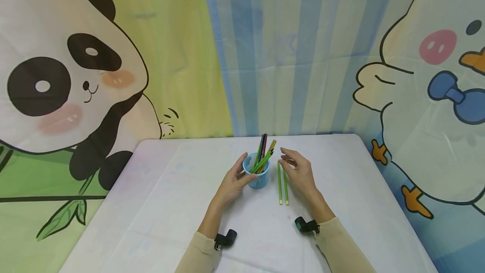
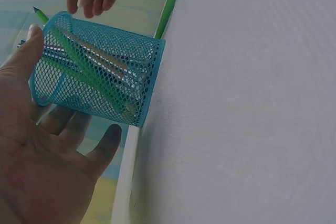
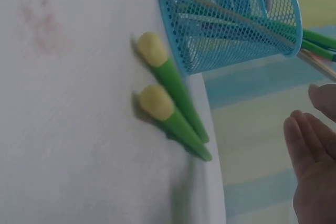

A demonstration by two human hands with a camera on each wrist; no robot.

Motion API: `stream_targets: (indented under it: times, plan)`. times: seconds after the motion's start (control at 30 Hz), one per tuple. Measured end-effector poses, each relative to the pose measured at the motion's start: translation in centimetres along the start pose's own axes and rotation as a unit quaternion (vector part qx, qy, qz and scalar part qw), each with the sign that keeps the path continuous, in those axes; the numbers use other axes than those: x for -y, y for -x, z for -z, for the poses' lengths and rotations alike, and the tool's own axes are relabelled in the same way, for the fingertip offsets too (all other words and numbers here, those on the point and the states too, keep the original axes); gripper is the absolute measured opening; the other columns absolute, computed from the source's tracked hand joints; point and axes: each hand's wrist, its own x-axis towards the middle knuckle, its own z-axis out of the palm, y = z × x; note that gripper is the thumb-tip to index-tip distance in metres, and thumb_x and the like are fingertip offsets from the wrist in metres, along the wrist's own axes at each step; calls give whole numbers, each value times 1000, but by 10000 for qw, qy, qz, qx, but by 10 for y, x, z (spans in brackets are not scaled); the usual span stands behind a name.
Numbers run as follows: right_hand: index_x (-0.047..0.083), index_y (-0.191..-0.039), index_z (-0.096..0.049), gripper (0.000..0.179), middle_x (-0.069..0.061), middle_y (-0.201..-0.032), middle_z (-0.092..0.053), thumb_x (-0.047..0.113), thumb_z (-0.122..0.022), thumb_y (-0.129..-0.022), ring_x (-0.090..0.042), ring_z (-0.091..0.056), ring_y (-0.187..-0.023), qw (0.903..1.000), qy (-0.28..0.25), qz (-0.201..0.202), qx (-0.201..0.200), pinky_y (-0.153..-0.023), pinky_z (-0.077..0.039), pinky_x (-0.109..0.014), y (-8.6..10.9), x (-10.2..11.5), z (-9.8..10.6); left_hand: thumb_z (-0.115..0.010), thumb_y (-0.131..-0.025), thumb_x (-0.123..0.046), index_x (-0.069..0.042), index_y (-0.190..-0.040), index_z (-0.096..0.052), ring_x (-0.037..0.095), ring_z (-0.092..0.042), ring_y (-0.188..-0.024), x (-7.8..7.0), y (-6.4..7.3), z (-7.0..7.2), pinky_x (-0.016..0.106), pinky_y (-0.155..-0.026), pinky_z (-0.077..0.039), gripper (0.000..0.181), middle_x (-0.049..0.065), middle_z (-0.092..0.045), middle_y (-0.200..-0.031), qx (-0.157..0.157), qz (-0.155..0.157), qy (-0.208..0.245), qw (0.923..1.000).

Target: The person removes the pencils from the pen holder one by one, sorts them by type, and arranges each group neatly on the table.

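The white counter (image 1: 159, 205) carries an upright blue mesh pencil cup (image 1: 259, 181). Just right of it, two green pencils (image 1: 280, 184) lie side by side.

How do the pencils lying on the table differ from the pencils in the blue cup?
The loose pencils lie flat, side by side; the standing pencils lean up out of the blue cup. The loose pencils number two, both green; the standing pencils are more numerous and mixed in colour, dark red among them. Both groups include green pencils.
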Motion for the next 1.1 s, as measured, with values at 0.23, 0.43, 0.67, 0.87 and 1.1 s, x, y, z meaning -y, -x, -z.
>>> stream_targets:
  times: [0.23,0.43,0.67,0.87,1.1]
  plan:
    - [-4,-132,-67,42,-21,-118,-73,-10,-72,-91,-40,-73,-100,9958,-102,769,-490,-91,-60,-26,-4,14,-2,-76,-95,-41,-32,-165,-28,33,-49,-146,-1,0,0,55,-120,-40,85,4,-46,-162,8,-47,-64,10000]
    - [-12,-130,-65,39,-31,-118,-69,-15,-69,-91,-46,-70,-99,9943,-302,887,-517,-93,-58,-20,-4,49,2,-76,-96,-39,-31,-165,-28,32,-48,-147,-2,0,0,55,-120,-40,85,6,-46,-163,26,-97,-64,9999]
    - [-11,-130,-66,41,-28,-118,-70,-15,-71,-89,-43,-70,-97,9932,-267,983,-567,-92,-60,-24,-4,67,3,-75,-96,-39,-27,-166,-28,29,-46,-149,0,0,0,54,-121,-40,85,5,-45,-164,17,-140,-66,9999]
    - [-10,-131,-66,43,-26,-119,-71,-13,-74,-88,-44,-71,-96,9931,-251,1001,-549,-89,-60,-41,-5,73,3,-75,-96,-38,-34,-164,-29,26,-47,-149,0,-1,-1,53,-121,-40,82,3,-47,-162,-11,-136,-48,9999]
    - [-12,-128,-67,42,-25,-122,-69,-12,-75,-87,-46,-69,-98,9914,-161,1273,-257,-88,-61,-43,-5,76,3,-75,-96,-37,-33,-165,-29,29,-48,-148,0,-1,-1,55,-120,-40,83,6,-46,-163,-23,-115,-44,9999]
